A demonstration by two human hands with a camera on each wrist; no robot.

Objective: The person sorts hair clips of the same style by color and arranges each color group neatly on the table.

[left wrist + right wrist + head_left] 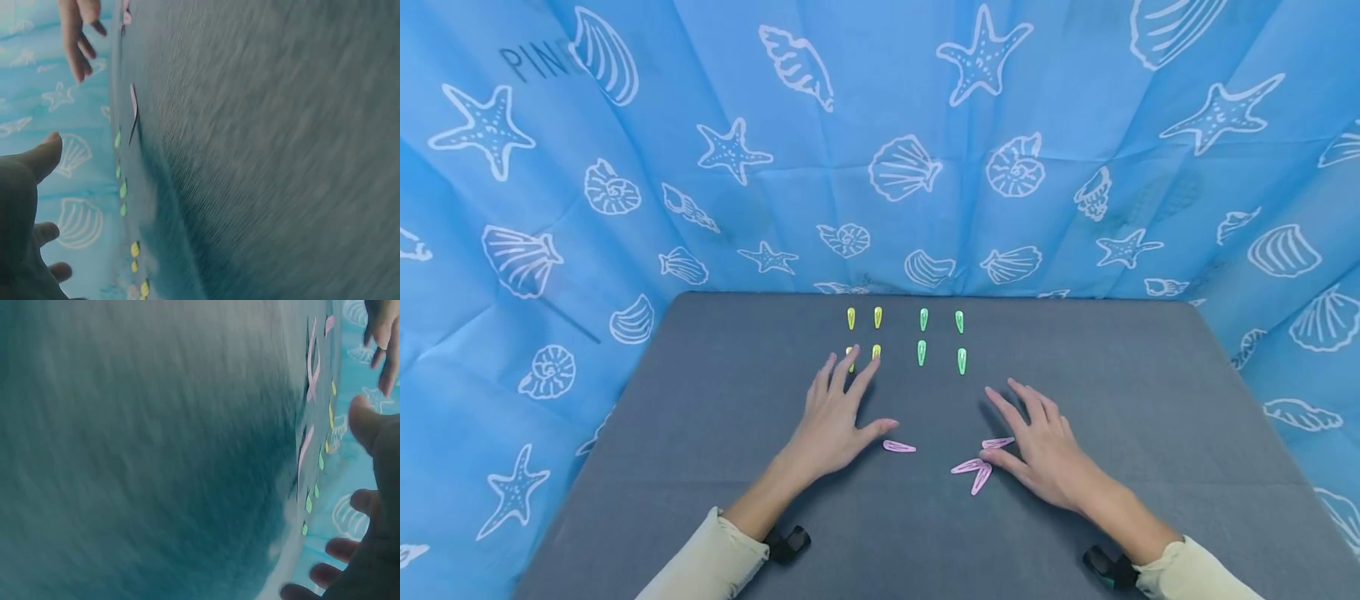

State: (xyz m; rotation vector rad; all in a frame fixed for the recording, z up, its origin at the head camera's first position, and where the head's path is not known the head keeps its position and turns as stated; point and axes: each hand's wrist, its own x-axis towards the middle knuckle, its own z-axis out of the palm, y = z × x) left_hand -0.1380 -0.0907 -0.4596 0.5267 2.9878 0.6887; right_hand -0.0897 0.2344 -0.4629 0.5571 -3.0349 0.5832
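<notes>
My left hand [831, 425] is spread over the table with nothing in it, its fingertips overlapping the nearer yellow clips [876, 352] in the head view. Just right of its thumb lies a single pink clip [899, 447], also visible in the left wrist view [134, 112]. The right hand [1051, 454] is spread too and holds nothing; its thumb is beside a pink clip [997, 443]. Two more pink clips [966, 467] [981, 478] lie left of that thumb, touching or nearly touching. Whether either hand touches a clip cannot be told.
Yellow clips [851, 318] stand in two rows at the back of the grey table [737, 350]. Green clips [923, 319] form two rows to their right. Behind and beside the table hangs a blue curtain [820, 192] with white shells and starfish.
</notes>
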